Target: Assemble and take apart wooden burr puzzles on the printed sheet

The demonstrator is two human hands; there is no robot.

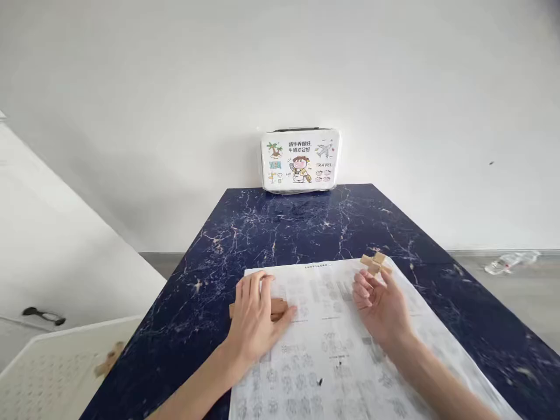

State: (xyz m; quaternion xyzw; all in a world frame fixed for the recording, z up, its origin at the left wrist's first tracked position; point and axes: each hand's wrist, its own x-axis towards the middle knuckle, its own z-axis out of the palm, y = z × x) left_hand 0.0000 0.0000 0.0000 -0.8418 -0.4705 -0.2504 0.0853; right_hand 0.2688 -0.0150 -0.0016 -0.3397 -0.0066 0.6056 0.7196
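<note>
1. The key relation is at the far left corner of the printed sheet: the brown wooden pieces lie directly beneath the left hand, their long axis running sideways, roughly in line with the sheet's far edge. One end juts out past the sheet's left edge, over the dark tabletop; the other points inward across the sheet, toward the thumb.
2. The left hand is plainly the nearer to these pieces. Its four fingers arch over them toward the sheet's far edge, side by side, with the thumb spread away on the inner side. Whether they press or grip cannot be told, since the hand hides the middle.
3. At the sheet's far right corner, the right hand has its fingers curled in, and thumb and fingertips appear closed on the light wooden piece, which sits just beyond them.
4. The light wooden piece is pale and blocky, with short square-ended bars meeting in a rough cross.
5. The brown wooden pieces look darker and redder, straight and flat-sided, bunched together; their number cannot be made out.
</note>
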